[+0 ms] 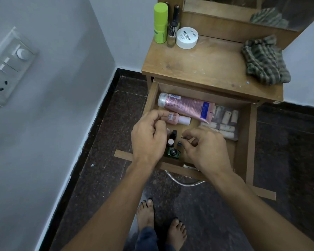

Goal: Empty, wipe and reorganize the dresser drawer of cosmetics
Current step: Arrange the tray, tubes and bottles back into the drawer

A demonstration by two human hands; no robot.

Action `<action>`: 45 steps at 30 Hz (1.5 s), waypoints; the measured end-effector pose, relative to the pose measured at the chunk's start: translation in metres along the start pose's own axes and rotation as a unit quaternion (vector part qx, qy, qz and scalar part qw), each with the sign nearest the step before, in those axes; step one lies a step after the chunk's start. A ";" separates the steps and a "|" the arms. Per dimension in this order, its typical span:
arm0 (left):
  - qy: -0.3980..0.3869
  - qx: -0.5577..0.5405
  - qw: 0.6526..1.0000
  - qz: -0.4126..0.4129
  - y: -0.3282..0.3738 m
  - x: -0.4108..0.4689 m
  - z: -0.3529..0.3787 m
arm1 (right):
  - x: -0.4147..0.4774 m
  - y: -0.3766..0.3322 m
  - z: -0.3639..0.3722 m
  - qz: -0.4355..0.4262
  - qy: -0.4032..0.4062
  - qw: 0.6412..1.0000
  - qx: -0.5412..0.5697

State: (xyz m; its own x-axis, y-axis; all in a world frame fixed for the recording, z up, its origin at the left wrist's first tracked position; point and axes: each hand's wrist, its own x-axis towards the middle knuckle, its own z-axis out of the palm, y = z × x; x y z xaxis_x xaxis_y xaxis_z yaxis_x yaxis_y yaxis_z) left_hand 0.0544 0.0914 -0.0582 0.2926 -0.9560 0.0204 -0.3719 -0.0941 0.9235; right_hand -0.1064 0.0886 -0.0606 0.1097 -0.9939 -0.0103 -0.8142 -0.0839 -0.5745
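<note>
The wooden drawer (242, 142) is pulled out under the dresser top (207, 66). Inside lie a long pink tube (185, 104), a small pink bottle with a white cap (179, 119), several small nail-polish bottles (172, 136), a green bottle (173, 153) and a clear pouch of white rolls (225, 122). My left hand (149, 136) hovers over the drawer's left side, fingers curled, fingertips at the base of the small pink bottle. My right hand (208, 149) is over the drawer's front, thumb and forefinger pinching a small blue-grey capped bottle (180, 143).
On the dresser top stand a lime-green tube (160, 22), a slim clear bottle (172, 31) and a white nail-polish remover jar (187, 38). A striped cloth (265, 60) lies at the right. A wall with a switch panel (7, 67) is on the left. My bare feet (159, 220) stand on dark floor.
</note>
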 end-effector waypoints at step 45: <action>0.033 0.094 0.991 0.092 0.050 0.123 0.022 | 0.178 -0.082 -0.064 -0.067 0.161 0.984 -0.029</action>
State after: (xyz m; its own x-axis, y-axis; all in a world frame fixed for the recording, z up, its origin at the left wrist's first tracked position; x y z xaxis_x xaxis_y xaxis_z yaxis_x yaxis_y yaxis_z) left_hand 0.0528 -0.0368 -0.0183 0.2587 -0.9422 0.2130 -0.5804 0.0247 0.8140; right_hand -0.0570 -0.0858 0.0368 0.0385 -0.9440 0.3276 -0.8373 -0.2094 -0.5050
